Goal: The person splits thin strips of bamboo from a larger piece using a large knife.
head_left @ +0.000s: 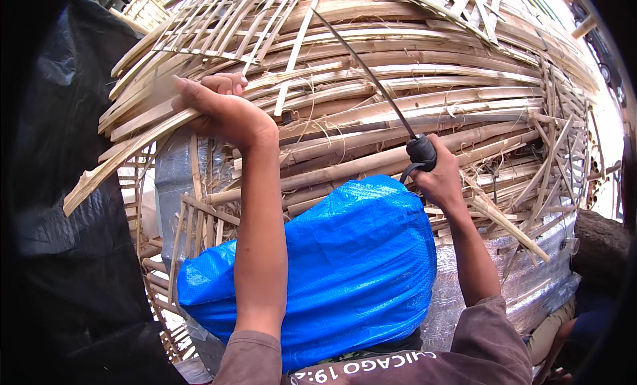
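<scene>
My left hand is closed around a split bamboo strip, whose jagged near end sticks out to the lower left. Its other end runs up behind my fingers and is hard to tell from the pieces beyond. In my right hand is a long thin-bladed knife, gripped by its dark wrapped handle with a black loop hanging from it. The blade points up and left, over the bamboo and apart from the held strip. A blue woven plastic sheet covers my lap between my forearms.
A wide pile of split bamboo fills the area ahead, with loose fibres on it. Lattices of slats lie at the far side. Black sheeting hangs at left. Silvery sheeting and a log are at right, near another person's leg.
</scene>
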### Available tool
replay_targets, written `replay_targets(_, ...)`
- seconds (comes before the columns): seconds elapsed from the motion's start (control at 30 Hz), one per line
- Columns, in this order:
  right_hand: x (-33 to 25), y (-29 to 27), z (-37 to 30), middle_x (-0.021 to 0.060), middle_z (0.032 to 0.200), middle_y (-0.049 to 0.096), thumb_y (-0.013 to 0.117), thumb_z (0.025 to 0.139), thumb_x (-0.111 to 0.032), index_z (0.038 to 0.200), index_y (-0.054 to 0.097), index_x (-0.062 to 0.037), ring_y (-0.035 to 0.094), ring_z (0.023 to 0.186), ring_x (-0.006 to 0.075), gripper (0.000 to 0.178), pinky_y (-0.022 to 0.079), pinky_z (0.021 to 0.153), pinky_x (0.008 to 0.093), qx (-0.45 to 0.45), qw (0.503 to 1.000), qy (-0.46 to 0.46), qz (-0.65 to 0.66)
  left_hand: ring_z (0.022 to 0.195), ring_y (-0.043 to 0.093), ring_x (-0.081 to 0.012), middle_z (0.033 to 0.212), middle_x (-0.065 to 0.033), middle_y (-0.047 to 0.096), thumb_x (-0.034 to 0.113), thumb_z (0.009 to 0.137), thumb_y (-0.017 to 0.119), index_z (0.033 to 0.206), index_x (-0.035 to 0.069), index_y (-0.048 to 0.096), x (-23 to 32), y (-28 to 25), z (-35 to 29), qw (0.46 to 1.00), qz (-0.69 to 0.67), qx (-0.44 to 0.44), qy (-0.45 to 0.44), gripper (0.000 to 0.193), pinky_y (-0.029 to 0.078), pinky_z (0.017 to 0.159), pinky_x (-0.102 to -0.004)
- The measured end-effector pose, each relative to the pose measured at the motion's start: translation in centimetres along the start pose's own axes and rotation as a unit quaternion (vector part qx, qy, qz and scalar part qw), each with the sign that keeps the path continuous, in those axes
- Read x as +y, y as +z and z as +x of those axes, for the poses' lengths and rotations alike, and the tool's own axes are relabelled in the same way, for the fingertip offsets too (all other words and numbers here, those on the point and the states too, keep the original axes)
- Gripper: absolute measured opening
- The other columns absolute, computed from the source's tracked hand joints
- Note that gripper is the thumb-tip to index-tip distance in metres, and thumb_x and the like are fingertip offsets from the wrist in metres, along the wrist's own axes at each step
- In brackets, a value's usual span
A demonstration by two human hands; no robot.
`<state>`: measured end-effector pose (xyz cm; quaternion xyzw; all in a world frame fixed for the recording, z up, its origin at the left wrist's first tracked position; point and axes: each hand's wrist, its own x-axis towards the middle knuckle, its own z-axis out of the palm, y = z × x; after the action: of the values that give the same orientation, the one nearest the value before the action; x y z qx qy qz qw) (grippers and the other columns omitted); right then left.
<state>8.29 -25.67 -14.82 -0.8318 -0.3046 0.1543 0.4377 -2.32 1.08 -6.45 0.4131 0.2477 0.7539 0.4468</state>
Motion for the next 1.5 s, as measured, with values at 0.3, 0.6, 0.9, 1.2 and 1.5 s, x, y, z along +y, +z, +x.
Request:
replay_targets(0.3, -0.1, 1.5, 0.6, 0.0242, 0.081, 0.068, 0.076, 0.070, -0.012, 0.102, 0.059, -0.0051, 0.067, 0.080, 0.0452, 0.037, 0.050, 0.067, 0.0497, -0.016, 0.998, 0.007, -0.054, 0.049, 0.043, -0.0131, 0.053, -0.0025, 0.041, 0.044, 0.104, 0.049, 0.085, 0.010, 0.027, -0.5, -1.2, 0.5, 1.000, -0.023, -0.004, -0.001, 0.045, 0.042, 0.052, -0.0274)
replay_targets(0.6, 2.1, 1.5, 2.0, 0.0241, 0.079, 0.066, 0.075, 0.070, -0.012, 0.099, 0.058, -0.0010, 0.066, 0.076, 0.0430, 0.035, 0.050, 0.066, 0.0461, 0.002, 0.992, 0.019, -0.123, 0.050, 0.047, -0.0126, 0.055, -0.0024, 0.046, 0.044, 0.104, 0.049, 0.085, 0.010, 0.032, 0.2, -0.3, -0.5, 0.999, -0.012, -0.001, -0.037, 0.043, 0.044, 0.053, -0.0258)
replay_targets(0.9, 5.4, 1.7, 2.6, 0.0280, 0.081, 0.066, 0.072, 0.070, -0.011, 0.101, 0.057, -0.0025, 0.063, 0.083, 0.0495, 0.036, 0.048, 0.070, 0.0535, -0.010, 0.989, 0.029, -0.148, 0.049, 0.042, -0.0112, 0.054, -0.0008, 0.043, 0.042, 0.105, 0.049, 0.083, 0.010, 0.031, -0.3, -0.7, -0.6, 0.999, -0.034, -0.018, -0.028, 0.042, 0.040, 0.049, -0.0247)
replay_targets(1.2, 2.1, 0.3, 0.3, 0.0207, 0.079, 0.067, 0.075, 0.069, -0.018, 0.101, 0.062, -0.0009, 0.067, 0.074, 0.0343, 0.039, 0.051, 0.068, 0.0422, 0.009, 0.997, 0.059, -0.049, 0.052, 0.044, -0.0104, 0.056, 0.0021, 0.040, 0.042, 0.101, 0.057, 0.083, 0.010, 0.044, 2.0, 1.7, 1.3, 0.994, -0.070, 0.037, -0.073, 0.039, 0.045, 0.054, -0.0276)
replay_targets(1.5, 1.9, -0.7, -1.6, 0.0192, 0.080, 0.068, 0.074, 0.069, -0.019, 0.101, 0.063, -0.0008, 0.068, 0.072, 0.0302, 0.038, 0.051, 0.067, 0.0402, 0.028, 0.996, 0.084, -0.022, 0.056, 0.041, -0.0088, 0.063, 0.0020, 0.043, 0.041, 0.099, 0.061, 0.090, 0.007, 0.050, 1.0, 2.9, 3.1, 0.978, -0.155, 0.062, -0.125, 0.037, 0.042, 0.056, -0.0258)
